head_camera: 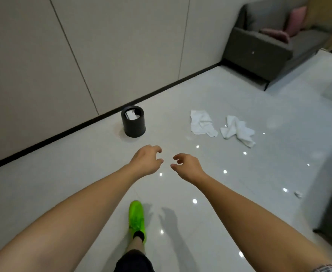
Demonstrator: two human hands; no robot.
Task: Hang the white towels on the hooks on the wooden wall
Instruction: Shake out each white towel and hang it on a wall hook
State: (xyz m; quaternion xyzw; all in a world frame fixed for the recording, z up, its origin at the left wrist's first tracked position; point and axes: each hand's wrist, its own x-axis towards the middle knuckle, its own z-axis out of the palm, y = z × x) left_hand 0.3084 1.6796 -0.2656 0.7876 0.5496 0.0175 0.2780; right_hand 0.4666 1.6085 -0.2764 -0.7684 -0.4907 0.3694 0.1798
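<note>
**White towels on floor, both hands empty**

White cloth is observed in two crumpled heaps on the glossy pale tiled floor (pixel 239 193). The left crumpled white towel (pixel 202 124) and the right crumpled white towel (pixel 237 131) are found just beside each other, apart from the hands and nearer the grey upholstered sofa (pixel 263 50), on which pink cushions (pixel 287 26) are seen.

The left hand (pixel 145 160) and the right hand (pixel 188 166) are held out above the floor, close together but not touching. The fingers of both are loosely curled and nothing is held in either.

A round black waste bin (pixel 133 122) with white contents is noted by the dark skirting strip (pixel 102 118) at the foot of the beige panelled wall (pixel 43 65). A bright green shoe (pixel 136 218) is recorded on the floor below the arms. A small white scrap (pixel 298 194) is seen at the right.
</note>
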